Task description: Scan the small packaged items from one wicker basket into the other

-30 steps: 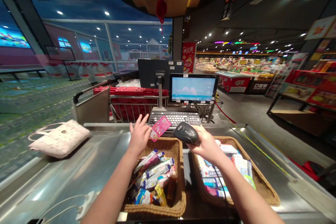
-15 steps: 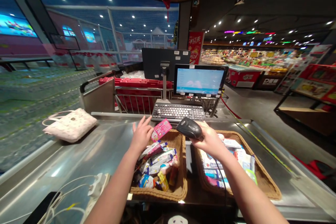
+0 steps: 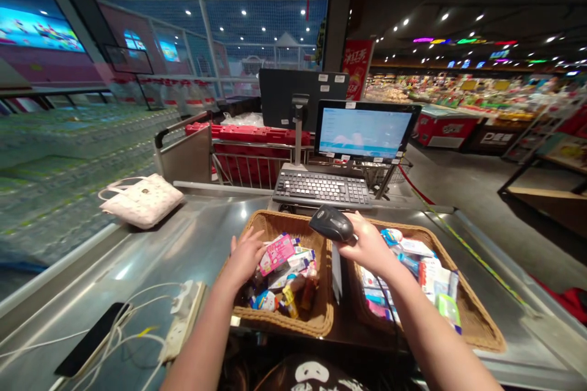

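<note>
My left hand [image 3: 246, 256] is over the left wicker basket [image 3: 328, 293], its thumb side at the edge of a flat pink printed packet [image 3: 277, 253]. The thumb and fingers seem to pinch that packet, though the far fingers are spread. Below it in the basket lie small packaged goods, among them a yellow item [image 3: 290, 302] and a blue-and-white one [image 3: 265, 301]. My right hand [image 3: 369, 244] is wrapped round a black barcode scanner [image 3: 331, 223], held above the gap between the baskets. Its cord hangs beneath my wrist. The right wicker basket [image 3: 481, 324] holds several packages.
A keyboard [image 3: 321, 188] and lit monitor [image 3: 364, 131] stand behind the baskets. On the metal counter [image 3: 202, 238] are a pale handbag [image 3: 143, 200], a black phone [image 3: 92, 341] and a power strip [image 3: 186, 321] with white cables. A shopping cart [image 3: 247, 165] stands beyond.
My left hand has lowered the pink packet from the basket's back edge to over its contents. My right hand still holds the scanner. The view has shifted slightly.
</note>
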The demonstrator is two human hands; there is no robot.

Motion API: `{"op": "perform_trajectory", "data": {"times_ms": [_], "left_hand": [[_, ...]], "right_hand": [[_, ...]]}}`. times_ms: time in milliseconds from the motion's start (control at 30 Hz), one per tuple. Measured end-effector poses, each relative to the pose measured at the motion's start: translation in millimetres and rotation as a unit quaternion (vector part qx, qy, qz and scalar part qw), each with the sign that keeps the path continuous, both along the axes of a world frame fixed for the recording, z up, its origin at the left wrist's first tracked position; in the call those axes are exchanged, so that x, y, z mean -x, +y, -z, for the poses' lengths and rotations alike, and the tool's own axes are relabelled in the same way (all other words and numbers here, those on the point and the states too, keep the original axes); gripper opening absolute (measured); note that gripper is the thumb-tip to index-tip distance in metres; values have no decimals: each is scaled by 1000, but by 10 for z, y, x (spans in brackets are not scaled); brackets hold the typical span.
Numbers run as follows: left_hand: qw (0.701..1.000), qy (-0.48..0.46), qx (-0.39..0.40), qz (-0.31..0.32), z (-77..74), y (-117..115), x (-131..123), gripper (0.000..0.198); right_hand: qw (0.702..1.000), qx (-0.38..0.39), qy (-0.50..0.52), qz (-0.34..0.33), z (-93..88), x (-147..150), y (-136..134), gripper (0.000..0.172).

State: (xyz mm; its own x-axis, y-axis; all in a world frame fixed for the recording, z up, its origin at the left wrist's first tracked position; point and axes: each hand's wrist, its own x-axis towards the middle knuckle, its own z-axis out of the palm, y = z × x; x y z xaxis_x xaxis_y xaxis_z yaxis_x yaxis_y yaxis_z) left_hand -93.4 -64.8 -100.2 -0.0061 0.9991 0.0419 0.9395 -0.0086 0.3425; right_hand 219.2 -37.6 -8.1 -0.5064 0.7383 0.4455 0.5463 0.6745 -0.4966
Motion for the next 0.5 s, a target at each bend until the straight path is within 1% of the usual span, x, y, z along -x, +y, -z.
{"op": "perform_trajectory", "data": {"times_ms": [133,333,433,500], "left_hand": [[1000,18,20,3,126,-92,49,31],[996,67,52,28,259,-165,122,26],[995,91,43,15,292,-187,128,19],[996,91,17,1,288,-196,109,14]], "right_hand": [[1000,9,3,2,15,42,-6,30],[1000,20,11,-7,73,90,-1,31],[1000,19,13,-2,95,100,-5,31],[1000,17,13,3,95,89,-14,31]]}}
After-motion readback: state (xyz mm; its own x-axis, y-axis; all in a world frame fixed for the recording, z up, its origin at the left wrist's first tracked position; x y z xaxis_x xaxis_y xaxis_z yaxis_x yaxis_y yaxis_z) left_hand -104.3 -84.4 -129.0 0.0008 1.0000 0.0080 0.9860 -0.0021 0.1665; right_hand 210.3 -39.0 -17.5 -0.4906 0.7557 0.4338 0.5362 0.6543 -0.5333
